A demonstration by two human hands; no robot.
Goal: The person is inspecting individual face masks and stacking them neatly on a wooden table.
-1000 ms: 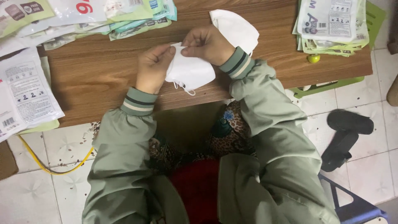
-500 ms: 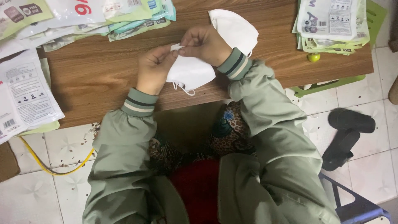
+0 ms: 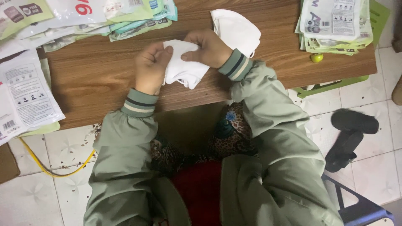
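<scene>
Item: white folded face mask (image 3: 184,67), held between both hands just above the near half of the brown wooden worktop (image 3: 96,79), in front of the person's chest. Step in hand, as judged — folding or flattening the mask, its edges being pressed together; the next move would call for a firm pinch along the fold and a free spot on the worktop to lay it. Left hand (image 3: 151,67): fingers curled closed on the mask's left edge, thumb on top. Right hand (image 3: 209,48): fingers clenched over the upper right part, thumb and forefinger pinching the cloth. Nearby — a second white mask (image 3: 236,29) lying on the worktop just behind the right hand; printed flat packets (image 3: 83,16) spread at the far left; a stack of packets (image 3: 335,25) at the far right, well apart
</scene>
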